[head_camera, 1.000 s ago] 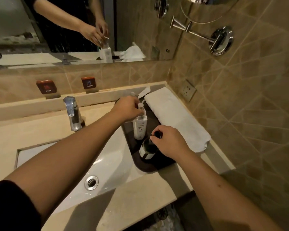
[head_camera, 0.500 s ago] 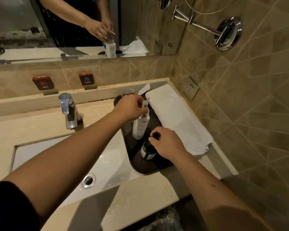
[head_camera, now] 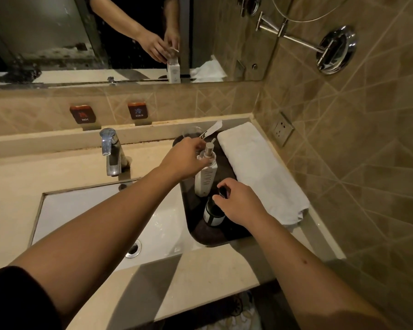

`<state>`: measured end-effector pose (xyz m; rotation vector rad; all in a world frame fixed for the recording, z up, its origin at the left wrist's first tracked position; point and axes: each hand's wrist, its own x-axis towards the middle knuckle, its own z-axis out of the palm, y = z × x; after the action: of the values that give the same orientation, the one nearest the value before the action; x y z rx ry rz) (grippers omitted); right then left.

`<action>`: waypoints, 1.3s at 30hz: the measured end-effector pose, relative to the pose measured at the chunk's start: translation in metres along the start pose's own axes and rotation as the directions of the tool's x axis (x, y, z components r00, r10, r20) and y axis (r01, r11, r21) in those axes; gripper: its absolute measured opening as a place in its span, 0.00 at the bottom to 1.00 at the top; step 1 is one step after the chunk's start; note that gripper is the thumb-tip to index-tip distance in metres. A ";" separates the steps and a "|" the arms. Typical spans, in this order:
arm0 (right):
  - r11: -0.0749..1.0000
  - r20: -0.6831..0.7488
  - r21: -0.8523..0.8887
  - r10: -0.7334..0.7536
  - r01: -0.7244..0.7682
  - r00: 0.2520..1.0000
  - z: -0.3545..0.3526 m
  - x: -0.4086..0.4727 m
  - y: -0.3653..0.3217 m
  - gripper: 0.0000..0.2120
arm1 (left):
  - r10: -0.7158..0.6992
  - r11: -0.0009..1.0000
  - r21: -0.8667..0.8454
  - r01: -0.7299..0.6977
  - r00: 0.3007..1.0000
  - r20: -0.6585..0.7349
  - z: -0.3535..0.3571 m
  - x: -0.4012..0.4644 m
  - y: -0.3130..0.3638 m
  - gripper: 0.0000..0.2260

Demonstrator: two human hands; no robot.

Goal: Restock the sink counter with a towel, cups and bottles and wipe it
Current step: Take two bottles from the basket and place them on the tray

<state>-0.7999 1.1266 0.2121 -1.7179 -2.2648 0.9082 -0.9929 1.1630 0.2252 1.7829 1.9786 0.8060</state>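
On the dark tray (head_camera: 227, 163), the left hand (head_camera: 185, 158) grips the white pump bottle's (head_camera: 205, 179) neck, the right hand (head_camera: 240, 203) clasps the dark bottle's (head_camera: 212, 214) top, and the folded towel (head_camera: 260, 170) lies just beyond the right hand.

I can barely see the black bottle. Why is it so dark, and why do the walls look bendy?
Head view: dim warm light, and the dark bottle sits on a dark tray under the right hand, so they blend. The wide-angle lens curves the counter ledge. Glare shines on the faucet.
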 end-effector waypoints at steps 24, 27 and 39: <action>0.777 -0.010 -0.120 -0.623 0.618 0.782 -0.003 -0.105 -0.073 0.09 | -0.378 0.909 0.189 0.371 0.926 0.006 -0.086 -0.280 0.009 0.08; 0.742 0.108 -0.113 -0.652 0.661 0.751 0.028 -0.126 -0.094 0.07 | -0.450 0.876 0.183 0.447 0.893 -0.027 -0.093 -0.327 0.000 0.08; 0.614 0.430 -0.181 -0.653 0.768 0.623 0.170 -0.242 -0.187 0.08 | -0.619 0.771 0.104 0.629 0.777 -0.112 -0.162 -0.534 -0.094 0.07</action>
<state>-0.9532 0.8131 0.2338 -0.5366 -3.0990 0.6305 -1.0898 0.6051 0.2331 1.0165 2.5023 0.5148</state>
